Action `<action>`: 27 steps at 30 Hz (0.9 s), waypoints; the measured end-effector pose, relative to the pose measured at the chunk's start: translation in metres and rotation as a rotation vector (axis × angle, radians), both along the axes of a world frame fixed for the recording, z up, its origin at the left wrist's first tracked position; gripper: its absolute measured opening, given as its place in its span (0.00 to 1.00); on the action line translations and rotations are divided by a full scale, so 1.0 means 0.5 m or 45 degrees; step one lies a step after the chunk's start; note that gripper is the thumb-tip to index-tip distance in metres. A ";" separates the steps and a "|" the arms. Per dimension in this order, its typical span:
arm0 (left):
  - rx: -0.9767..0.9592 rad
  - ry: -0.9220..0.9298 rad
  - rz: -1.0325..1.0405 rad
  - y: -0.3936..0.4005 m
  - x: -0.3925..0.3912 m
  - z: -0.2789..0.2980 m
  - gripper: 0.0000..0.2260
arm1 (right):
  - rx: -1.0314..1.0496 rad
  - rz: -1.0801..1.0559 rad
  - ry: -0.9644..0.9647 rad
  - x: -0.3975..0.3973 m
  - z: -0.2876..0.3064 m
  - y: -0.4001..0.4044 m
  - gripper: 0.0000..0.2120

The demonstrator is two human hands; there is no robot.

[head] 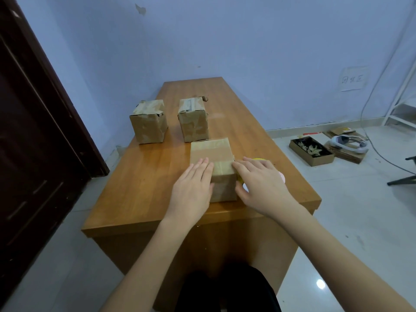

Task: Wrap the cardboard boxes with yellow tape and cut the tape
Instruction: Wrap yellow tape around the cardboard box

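My left hand lies flat, fingers straight, pressing the near cardboard box on the table. My right hand rests beside it, fingertips on its taped edge, over the yellow tape roll. Beyond my fingers stand two taped boxes.

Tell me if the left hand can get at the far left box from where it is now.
Probably yes. The left hand lies flat on the near box, and bare table lies between it and the far left box; nothing stands in that path.
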State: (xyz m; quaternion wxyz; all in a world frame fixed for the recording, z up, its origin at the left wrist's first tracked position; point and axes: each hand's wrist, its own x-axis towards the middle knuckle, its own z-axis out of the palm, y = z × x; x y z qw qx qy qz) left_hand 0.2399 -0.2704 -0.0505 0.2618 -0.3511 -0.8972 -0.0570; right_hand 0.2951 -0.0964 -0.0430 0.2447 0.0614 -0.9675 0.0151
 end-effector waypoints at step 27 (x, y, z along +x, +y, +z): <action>-0.129 0.006 -0.169 -0.051 -0.046 0.003 0.27 | -1.295 0.212 -0.358 -0.052 -0.004 0.041 0.12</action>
